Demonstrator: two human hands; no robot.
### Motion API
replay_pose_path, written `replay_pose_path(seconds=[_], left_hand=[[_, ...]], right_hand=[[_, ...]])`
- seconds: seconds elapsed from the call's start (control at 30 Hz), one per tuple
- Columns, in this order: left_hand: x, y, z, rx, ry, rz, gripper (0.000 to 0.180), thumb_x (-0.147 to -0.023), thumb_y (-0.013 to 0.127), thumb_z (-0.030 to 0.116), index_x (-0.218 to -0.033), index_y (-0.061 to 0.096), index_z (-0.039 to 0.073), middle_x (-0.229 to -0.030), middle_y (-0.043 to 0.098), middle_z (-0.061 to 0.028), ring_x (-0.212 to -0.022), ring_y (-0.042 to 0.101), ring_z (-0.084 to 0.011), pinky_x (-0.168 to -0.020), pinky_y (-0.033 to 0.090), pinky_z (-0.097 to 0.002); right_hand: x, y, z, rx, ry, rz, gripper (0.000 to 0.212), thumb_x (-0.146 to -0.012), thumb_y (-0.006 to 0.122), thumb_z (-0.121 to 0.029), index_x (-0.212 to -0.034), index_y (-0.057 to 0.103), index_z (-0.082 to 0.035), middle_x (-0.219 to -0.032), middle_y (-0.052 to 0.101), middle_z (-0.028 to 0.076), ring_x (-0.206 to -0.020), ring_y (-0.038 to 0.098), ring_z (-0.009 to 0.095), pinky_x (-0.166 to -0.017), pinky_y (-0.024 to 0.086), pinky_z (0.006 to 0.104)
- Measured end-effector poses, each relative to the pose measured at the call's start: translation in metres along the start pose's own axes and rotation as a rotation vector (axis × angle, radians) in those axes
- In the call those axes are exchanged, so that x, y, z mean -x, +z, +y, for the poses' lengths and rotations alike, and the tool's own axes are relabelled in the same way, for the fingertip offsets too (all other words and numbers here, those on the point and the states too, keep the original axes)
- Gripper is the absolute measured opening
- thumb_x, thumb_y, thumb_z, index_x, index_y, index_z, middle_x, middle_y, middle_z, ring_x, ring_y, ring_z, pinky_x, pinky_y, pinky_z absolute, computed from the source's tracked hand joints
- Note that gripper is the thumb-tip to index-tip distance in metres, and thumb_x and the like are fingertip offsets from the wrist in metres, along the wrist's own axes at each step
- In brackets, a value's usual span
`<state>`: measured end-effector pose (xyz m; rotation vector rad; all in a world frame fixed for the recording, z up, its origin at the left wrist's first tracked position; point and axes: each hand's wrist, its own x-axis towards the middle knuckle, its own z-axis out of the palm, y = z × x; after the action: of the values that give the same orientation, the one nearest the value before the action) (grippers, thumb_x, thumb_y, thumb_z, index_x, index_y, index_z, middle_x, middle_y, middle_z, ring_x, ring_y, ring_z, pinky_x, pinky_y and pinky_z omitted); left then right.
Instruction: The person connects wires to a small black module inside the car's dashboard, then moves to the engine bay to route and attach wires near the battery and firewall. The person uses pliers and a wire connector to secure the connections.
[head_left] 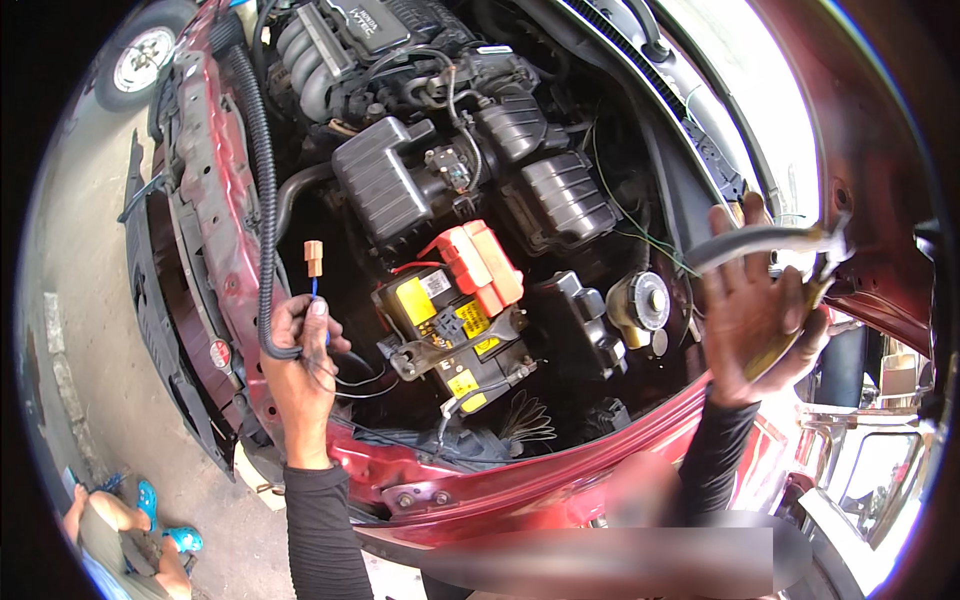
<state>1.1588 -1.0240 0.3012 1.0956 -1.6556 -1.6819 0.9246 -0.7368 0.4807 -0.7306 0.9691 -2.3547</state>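
My left hand (303,375) is closed near the front edge of the engine bay. Its thumb and fingers pinch a blue wire, and an orange connector (314,258) stands up from its end. A black corrugated tube (262,170) curves down to the same fingers. Thin loose wires trail to the right of the hand. Over the right side of the bay, my right hand (752,315) holds pliers (752,240) with a grey and a yellowish handle. Its fingers are mostly stretched out, with one handle lying across them. The jaws point right, away from the engine.
A car battery (460,386) with yellow labels and a red terminal cover (482,268) sits mid-bay. Beyond are black engine covers (380,180). A fluid reservoir (640,302) stands right of it. The raised red hood (880,180) is at right. A person in blue clogs (148,503) is lower left.
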Motion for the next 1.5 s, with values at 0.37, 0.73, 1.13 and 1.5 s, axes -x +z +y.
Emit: replay_pose_path(seconds=[0.37, 0.73, 1.13, 1.5], left_hand=[[0.001, -0.001, 0.001, -0.046, 0.003, 0.001, 0.023, -0.104, 0.061, 0.024, -0.11, 0.062, 0.002, -0.079, 0.065, -0.0015, -0.063, 0.065, -0.0062, -0.047, 0.042, -0.0168], [0.001, 0.003, -0.002, -0.027, 0.078, -0.017, 0.023, -0.097, 0.072, 0.019, -0.104, 0.071, -0.003, -0.082, 0.066, -0.0013, -0.066, 0.06, -0.0065, -0.06, 0.053, -0.0229], [-0.002, 0.004, -0.013, 0.193, -0.057, -0.096, 0.02, -0.096, 0.074, 0.016, -0.112, 0.069, 0.004, -0.086, 0.066, 0.0034, -0.072, 0.061, -0.0026, -0.056, 0.045, -0.017], [0.002, -0.002, -0.004, -0.072, 0.004, -0.004, 0.015, -0.097, 0.071, 0.014, -0.101, 0.065, 0.001, -0.073, 0.055, 0.002, -0.067, 0.049, -0.0061, -0.062, 0.044, -0.0248]], right_hand=[[-0.046, 0.018, 0.032, 0.931, 0.266, 0.269, 0.027, -0.096, 0.065, -0.027, -0.088, 0.06, -0.002, -0.093, 0.058, 0.004, -0.088, 0.061, 0.02, -0.071, 0.048, 0.038], [-0.112, -0.081, 0.141, 2.087, -0.144, -0.186, 0.046, -0.093, 0.07, -0.045, -0.095, 0.066, 0.001, -0.097, 0.06, 0.018, -0.091, 0.063, 0.038, -0.081, 0.05, 0.0445], [-0.037, 0.004, 0.084, 1.811, -0.082, -0.321, 0.036, -0.085, 0.076, -0.011, -0.119, 0.066, -0.003, -0.127, 0.062, 0.019, -0.119, 0.062, 0.035, -0.1, 0.048, 0.0383], [0.091, 0.03, 0.066, 1.877, 0.139, -0.294, 0.041, -0.081, 0.073, -0.009, -0.12, 0.065, -0.001, -0.127, 0.059, 0.023, -0.118, 0.059, 0.04, -0.103, 0.046, 0.0471]])
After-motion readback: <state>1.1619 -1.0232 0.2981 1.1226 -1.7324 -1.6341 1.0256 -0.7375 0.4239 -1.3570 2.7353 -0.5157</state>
